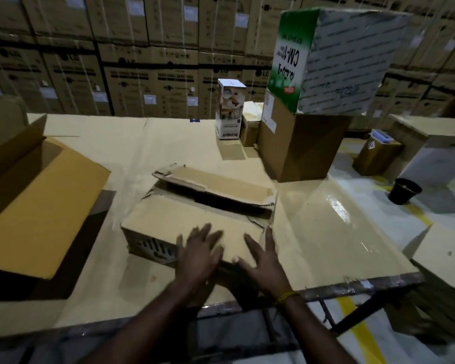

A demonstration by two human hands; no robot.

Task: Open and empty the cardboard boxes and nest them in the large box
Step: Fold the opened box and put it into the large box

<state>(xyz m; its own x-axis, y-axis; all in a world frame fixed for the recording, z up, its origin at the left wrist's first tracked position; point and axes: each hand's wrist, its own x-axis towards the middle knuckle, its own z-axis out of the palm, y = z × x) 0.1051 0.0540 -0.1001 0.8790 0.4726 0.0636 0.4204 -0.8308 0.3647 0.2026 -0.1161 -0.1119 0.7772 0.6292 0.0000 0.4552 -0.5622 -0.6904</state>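
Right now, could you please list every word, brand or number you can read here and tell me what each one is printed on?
"BOMBAY", upside down, on the tall white carton.
"CM-1", upside down, on the green and white box; its smaller print is unreadable.
"LG" logo on the stacked cartons behind; their other lines are blurred.
Dark print on the flat cardboard box under both hands is too blurred to read.

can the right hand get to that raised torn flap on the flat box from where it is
Probably yes. The right hand lies open at the flat box's near right corner, and the raised torn flap is just beyond on the same box, with nothing standing between them.
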